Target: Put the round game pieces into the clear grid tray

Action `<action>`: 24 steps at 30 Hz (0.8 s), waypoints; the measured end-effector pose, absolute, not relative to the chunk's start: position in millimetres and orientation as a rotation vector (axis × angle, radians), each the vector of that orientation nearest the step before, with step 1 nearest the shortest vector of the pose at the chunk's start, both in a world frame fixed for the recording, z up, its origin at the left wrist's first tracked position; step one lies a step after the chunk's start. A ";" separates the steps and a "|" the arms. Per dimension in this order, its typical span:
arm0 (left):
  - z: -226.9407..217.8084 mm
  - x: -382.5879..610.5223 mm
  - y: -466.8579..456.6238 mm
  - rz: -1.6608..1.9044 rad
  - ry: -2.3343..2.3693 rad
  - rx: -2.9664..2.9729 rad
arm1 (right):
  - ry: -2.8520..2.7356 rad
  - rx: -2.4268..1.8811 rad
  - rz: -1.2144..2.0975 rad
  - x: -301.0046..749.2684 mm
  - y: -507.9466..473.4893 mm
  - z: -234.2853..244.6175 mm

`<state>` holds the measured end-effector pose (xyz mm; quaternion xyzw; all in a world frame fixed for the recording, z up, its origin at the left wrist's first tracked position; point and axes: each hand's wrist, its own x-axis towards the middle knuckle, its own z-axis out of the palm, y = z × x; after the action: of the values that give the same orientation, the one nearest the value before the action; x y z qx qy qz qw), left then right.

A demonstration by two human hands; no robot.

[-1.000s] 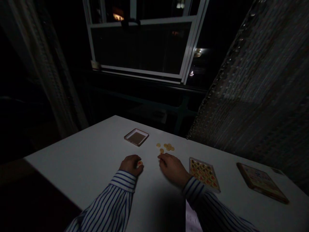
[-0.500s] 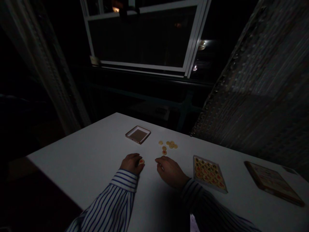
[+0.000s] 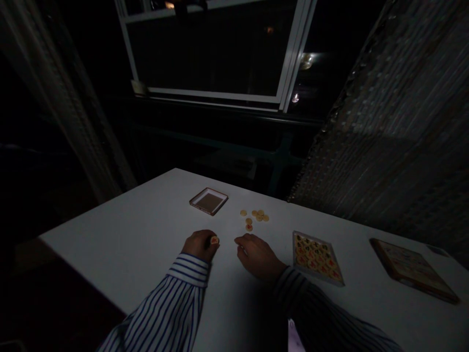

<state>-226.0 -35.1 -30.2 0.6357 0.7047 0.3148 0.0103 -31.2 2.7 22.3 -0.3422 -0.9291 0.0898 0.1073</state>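
Note:
In my left hand point(image 3: 200, 244) a round xiangqi piece point(image 3: 214, 240) with a red character is pinched between thumb and fingers. My right hand point(image 3: 256, 254) is a short way to the right, low over the table, fingers loosely curved and a small gap between thumb and forefinger; no piece shows in it. Just beyond it lie two touching pieces, a plain-looking one point(image 3: 248, 221) and one with a red mark point(image 3: 249, 228). A small heap of pale pieces point(image 3: 260, 216) and a single piece point(image 3: 243, 213) lie farther back.
A clear tray point(image 3: 318, 281) filled with rows of red- and black-marked pieces lies right of my right hand. Farther right is a flat brown-edged box point(image 3: 414, 271). An open shallow box lid point(image 3: 208, 210) sits at the back of the white table point(image 3: 120, 230). Curtains and a window stand behind.
The piece in my left hand has turned so its red-marked face shows more clearly. My right hand has hardly moved. The whole view has shifted slightly.

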 end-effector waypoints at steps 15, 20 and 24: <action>-18.4 -215.0 -38.7 1.284 2.095 2.029 | -2.734 -1.003 0.253 -31.0 3.9 21.2; -17.1 -212.2 -38.7 1.297 2.055 2.064 | -2.721 -1.006 0.278 -30.2 2.8 24.9; -16.4 -209.7 -38.8 1.305 2.043 2.083 | -2.696 -1.021 0.285 -28.1 1.6 31.2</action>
<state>-209.7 -38.8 -16.4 0.6515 0.6389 0.4082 -0.0273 -28.1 1.6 31.2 -0.3498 -0.9237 0.0978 0.1220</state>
